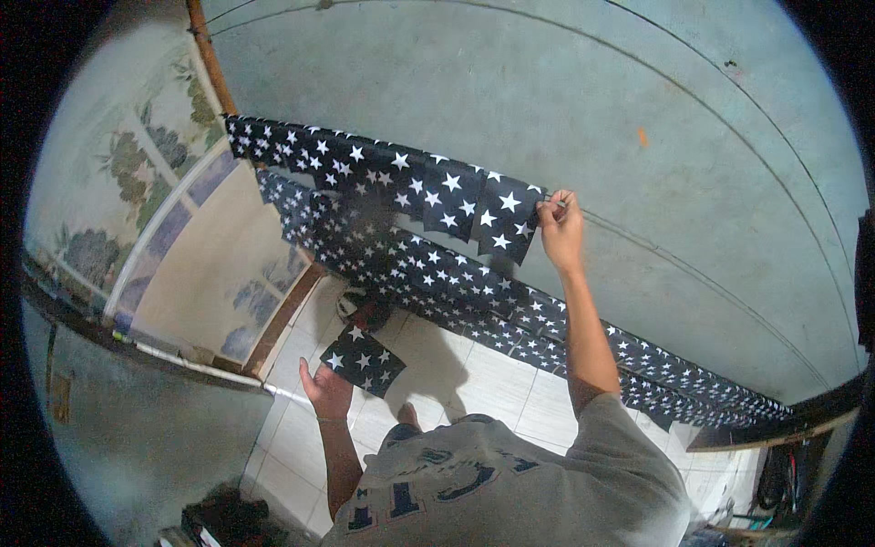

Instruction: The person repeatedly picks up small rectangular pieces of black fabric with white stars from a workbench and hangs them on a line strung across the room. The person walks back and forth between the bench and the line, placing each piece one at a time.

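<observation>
My right hand (561, 214) pinches at the top corner of a black star-printed cloth square (506, 214), on the upper line (602, 221) that runs across the view. More such squares (365, 164) hang to its left. My left hand (328, 387), lower down, holds a loose black square with white stars (363, 365), its fingers mostly hidden under the cloth. Below the upper row, long lower rows of the same star-printed cloth (437, 273) run diagonally down to the right.
A pale wall (638, 91) stands behind the lines. A wooden post (208, 64) and floral-patterned panels (128, 182) are at the left. Tiled floor (492, 383) lies below, with a dark object (363, 310) on it. Dark clutter (219, 520) sits at lower left, more (779, 483) at lower right.
</observation>
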